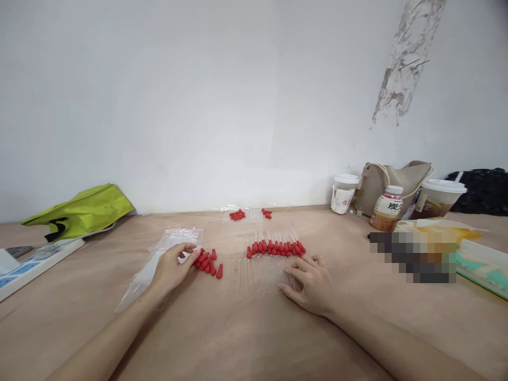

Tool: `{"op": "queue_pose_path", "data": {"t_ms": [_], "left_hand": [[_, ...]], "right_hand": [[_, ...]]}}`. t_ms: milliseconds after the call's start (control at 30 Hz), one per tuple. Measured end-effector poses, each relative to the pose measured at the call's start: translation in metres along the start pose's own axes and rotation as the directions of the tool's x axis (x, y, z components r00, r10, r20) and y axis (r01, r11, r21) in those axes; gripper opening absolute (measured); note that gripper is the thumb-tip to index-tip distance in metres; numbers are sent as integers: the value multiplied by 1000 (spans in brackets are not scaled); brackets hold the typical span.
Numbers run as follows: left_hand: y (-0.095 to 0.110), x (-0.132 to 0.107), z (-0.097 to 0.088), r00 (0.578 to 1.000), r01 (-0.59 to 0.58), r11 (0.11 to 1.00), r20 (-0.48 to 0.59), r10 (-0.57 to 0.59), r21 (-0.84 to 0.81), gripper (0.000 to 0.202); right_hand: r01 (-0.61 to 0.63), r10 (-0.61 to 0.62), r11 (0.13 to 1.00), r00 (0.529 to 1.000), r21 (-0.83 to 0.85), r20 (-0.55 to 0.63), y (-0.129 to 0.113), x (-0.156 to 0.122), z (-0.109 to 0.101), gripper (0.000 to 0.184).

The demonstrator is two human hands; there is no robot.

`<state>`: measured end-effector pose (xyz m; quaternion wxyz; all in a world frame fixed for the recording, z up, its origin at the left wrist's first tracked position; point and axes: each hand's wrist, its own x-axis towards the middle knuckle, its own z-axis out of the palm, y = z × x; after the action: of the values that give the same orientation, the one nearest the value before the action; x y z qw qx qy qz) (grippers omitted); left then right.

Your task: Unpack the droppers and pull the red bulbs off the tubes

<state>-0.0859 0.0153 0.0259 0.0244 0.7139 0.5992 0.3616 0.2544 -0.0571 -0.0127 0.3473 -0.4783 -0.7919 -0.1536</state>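
Observation:
My left hand rests on the brown table beside a loose pile of red rubber bulbs, its fingertips curled and touching the nearest bulb. My right hand lies flat, fingers spread, on a row of clear glass droppers. A line of droppers with red bulbs fitted sits just beyond that hand. A clear plastic bag lies under and left of my left hand.
More red bulbs and clear bags lie by the wall. A lime-green bag and a white tray sit at left. Cups, a bottle, a beige bag and packets crowd the right.

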Motion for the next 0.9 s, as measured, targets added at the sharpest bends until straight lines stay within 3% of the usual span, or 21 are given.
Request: {"op": "queue_pose_path", "data": {"t_ms": [133,267,333,400,467,600,767,900], "left_hand": [[-2,0,-4,999,-20,999,-47,21,30,31],[15,-4,-4,962,-201,967,-157,226,158,26],[34,-6,1,939,-312,932,-87,332,183,23],[55,-7,11,929,-369,914,52,365,167,22],[74,-4,24,924,-353,929,199,327,112,20],[93,8,52,920,-291,954,294,258,73,27],[94,23,70,910,-170,984,391,136,54,29],[93,27,75,915,-68,995,401,35,67,26]], "right_hand": [[20,-20,1000,1000,-23,3,0,-1,-1,25],[20,-20,999,1000,-31,-5,2,-1,0,24],[4,-5,1000,1000,-22,-15,3,-1,0,23],[-24,23,1000,999,-18,-27,5,0,-2,24],[-59,58,998,997,-26,-41,10,0,-4,30],[-142,141,990,989,-27,-42,24,0,-8,41],[-298,298,954,954,14,-19,36,0,-9,44],[-375,375,926,927,41,6,39,2,-6,49]]}}
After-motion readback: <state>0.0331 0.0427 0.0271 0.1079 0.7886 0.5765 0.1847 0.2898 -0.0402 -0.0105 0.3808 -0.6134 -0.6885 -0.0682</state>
